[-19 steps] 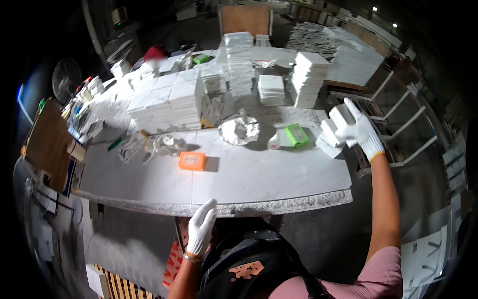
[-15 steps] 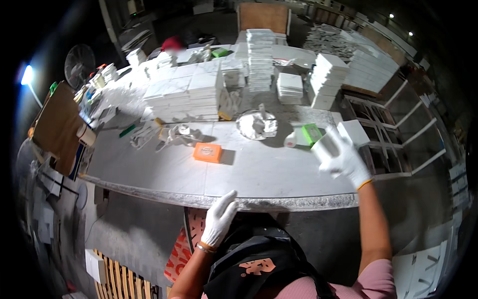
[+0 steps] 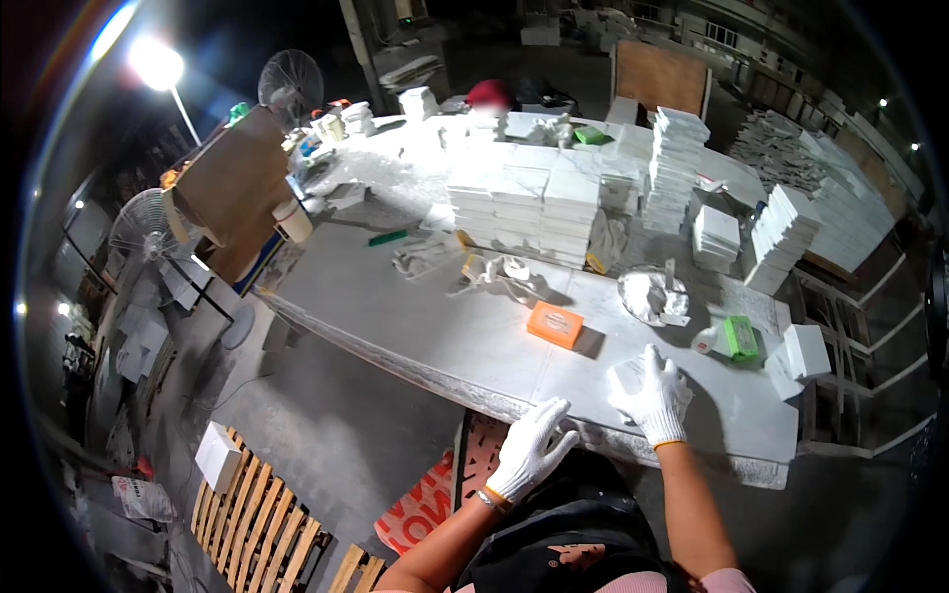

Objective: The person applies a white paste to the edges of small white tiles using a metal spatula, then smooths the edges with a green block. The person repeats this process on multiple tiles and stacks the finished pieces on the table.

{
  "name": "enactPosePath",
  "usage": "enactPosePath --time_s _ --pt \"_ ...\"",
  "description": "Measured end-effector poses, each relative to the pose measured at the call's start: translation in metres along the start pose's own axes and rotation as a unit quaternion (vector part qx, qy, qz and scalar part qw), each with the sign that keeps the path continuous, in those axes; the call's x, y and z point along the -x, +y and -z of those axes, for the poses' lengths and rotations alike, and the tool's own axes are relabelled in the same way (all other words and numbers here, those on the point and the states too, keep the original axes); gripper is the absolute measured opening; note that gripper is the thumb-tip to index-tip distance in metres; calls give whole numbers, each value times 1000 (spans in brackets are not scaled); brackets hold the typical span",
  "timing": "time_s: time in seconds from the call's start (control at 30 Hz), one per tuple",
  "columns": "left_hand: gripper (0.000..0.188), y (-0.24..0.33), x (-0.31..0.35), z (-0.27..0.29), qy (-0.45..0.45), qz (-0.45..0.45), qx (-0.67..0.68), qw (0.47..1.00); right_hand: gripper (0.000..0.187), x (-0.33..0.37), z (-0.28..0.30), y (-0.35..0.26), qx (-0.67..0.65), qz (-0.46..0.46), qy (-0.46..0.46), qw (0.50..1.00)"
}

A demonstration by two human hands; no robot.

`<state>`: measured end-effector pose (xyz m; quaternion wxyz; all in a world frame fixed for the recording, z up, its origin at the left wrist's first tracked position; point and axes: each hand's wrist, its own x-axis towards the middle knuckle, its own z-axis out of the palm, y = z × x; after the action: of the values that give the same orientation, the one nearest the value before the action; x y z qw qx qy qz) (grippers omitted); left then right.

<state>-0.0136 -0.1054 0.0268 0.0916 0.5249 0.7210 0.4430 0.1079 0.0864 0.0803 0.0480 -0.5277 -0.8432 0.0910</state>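
The right hand [image 3: 652, 395], in a white glove, is closed on one white tile [image 3: 626, 375] at the near side of the table [image 3: 381, 311]; whether the tile touches the tabletop I cannot tell. It looks pale, flat and straight-edged, partly covered by the fingers. The left hand [image 3: 534, 450], also gloved, holds nothing, fingers close together and thumb apart, by the table's front edge. Near them lie one orange box [image 3: 555, 324], one bowl [image 3: 653, 296] heaped with white stuff, and one bottle [image 3: 706, 340] just beside a green box [image 3: 740, 337]. Farther back at right stand three stacks [image 3: 674, 168] of white tiles, beside one broad pile [image 3: 534, 203]. Two fans [image 3: 292, 89] stand at left.
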Motion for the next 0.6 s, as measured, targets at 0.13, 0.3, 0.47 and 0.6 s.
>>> enactPosePath --time_s 0.13,0.3,0.47,0.6 --pt "56 3 -17 -8 1 -26 4 1000 102 -13 -12 41 -71 -8 -11 997" --pt "77 -13 -23 -26 -19 -55 -105 993 104 -5 2 83 -31 -97 27 994" --pt "86 18 -61 -58 -75 -52 -158 983 104 -2 6 88 37 -142 36 989" --pt "89 39 -95 -78 -121 -85 -207 967 106 -10 2 96 11 -127 33 991"
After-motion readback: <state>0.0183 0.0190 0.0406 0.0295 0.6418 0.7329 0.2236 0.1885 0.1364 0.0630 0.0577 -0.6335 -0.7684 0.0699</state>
